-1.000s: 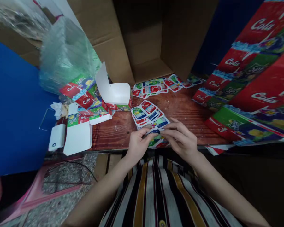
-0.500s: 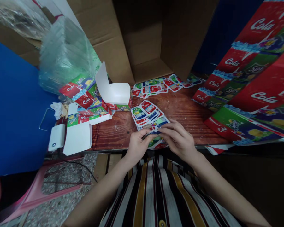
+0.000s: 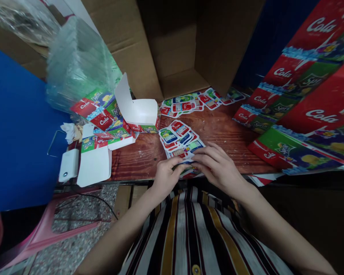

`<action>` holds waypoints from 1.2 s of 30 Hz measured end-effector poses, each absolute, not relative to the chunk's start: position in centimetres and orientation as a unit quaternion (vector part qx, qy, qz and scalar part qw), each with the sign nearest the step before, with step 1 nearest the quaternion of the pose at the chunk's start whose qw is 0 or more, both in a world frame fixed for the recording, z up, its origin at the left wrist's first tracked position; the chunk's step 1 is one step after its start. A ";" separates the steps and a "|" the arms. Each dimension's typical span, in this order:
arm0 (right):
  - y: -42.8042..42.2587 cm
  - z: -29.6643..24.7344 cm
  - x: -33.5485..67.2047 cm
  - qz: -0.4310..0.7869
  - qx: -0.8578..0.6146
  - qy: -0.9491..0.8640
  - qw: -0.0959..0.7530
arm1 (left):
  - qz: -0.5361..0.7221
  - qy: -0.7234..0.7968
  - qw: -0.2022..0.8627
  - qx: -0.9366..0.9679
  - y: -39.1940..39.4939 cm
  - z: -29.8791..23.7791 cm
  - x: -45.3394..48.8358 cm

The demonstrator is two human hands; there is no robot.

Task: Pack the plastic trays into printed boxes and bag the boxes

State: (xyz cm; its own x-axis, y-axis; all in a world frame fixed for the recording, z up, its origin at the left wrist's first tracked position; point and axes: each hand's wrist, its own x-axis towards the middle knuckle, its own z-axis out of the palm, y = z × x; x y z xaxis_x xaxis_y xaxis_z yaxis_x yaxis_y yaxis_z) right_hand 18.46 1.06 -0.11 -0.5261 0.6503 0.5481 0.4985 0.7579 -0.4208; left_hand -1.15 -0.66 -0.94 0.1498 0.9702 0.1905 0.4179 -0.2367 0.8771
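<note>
A spread of small printed soda-label cards (image 3: 179, 138) lies on the red-brown wooden table (image 3: 226, 137), just beyond my hands. My left hand (image 3: 166, 176) pinches a few of these cards at the table's near edge, fingers curled. My right hand (image 3: 219, 168) lies over the same small stack, its fingers bent and pressed on the cards. The cards under my fingers are mostly hidden. A second row of cards (image 3: 190, 103) lies further back.
An open white box (image 3: 137, 110) stands left of the cards, beside flattened Cola cartons (image 3: 99, 114) and a plastic-wrapped bundle (image 3: 74, 65). A big open cardboard carton (image 3: 177, 46) stands behind. Stacked Cola cartons (image 3: 304, 110) fill the right. A blue panel (image 3: 17, 130) is at left.
Both hands have slid slightly left and down onto the cards near the table edge; my right fingers have lowered onto the stack.
</note>
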 end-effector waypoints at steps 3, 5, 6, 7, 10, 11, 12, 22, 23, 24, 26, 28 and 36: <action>1.0 0.1 18.7 0.088 -0.329 -0.875 0.345 | 0.381 0.503 0.335 0.699 -0.6 -0.9 -1.3; 1.0 0.1 18.9 0.090 -0.333 -0.875 0.339 | 0.372 0.497 0.334 0.709 -0.7 -0.9 -1.3; 1.0 0.0 18.9 0.090 -0.335 -0.875 0.338 | 0.371 0.498 0.337 0.708 -0.7 -1.0 -1.3; 0.9 -0.1 19.0 0.090 -0.336 -0.874 0.340 | 0.373 0.502 0.340 0.702 -0.8 -1.0 -1.2; 0.6 -0.6 19.1 0.093 -0.328 -0.871 0.355 | 0.376 0.514 0.341 0.691 -1.2 -1.0 -1.2; 0.5 -0.7 19.1 0.097 -0.324 -0.870 0.359 | 0.375 0.514 0.340 0.692 -1.4 -1.0 -1.3; 0.3 -0.9 19.1 0.104 -0.323 -0.869 0.361 | 0.374 0.511 0.340 0.695 -1.6 -1.0 -1.3; -2.4 -1.8 18.9 0.128 -0.330 -0.888 0.294 | 0.348 0.490 0.311 0.736 -4.2 -2.5 -1.6; -2.6 -1.9 19.0 0.138 -0.329 -0.889 0.288 | 0.347 0.486 0.308 0.741 -4.4 -2.5 -1.6; -2.8 -1.9 19.1 0.154 -0.327 -0.888 0.283 | 0.345 0.486 0.313 0.740 -4.5 -2.6 -1.6; -3.1 -1.9 19.2 0.200 -0.323 -0.882 0.280 | 0.346 0.497 0.337 0.721 -4.8 -2.5 -1.6; -3.2 -1.9 19.3 0.236 -0.311 -0.875 0.286 | 0.360 0.509 0.354 0.697 -4.9 -2.3 -1.6; -3.5 -2.2 18.9 0.150 -0.330 -0.886 0.289 | 0.381 0.495 0.340 0.703 -5.3 -2.7 -1.0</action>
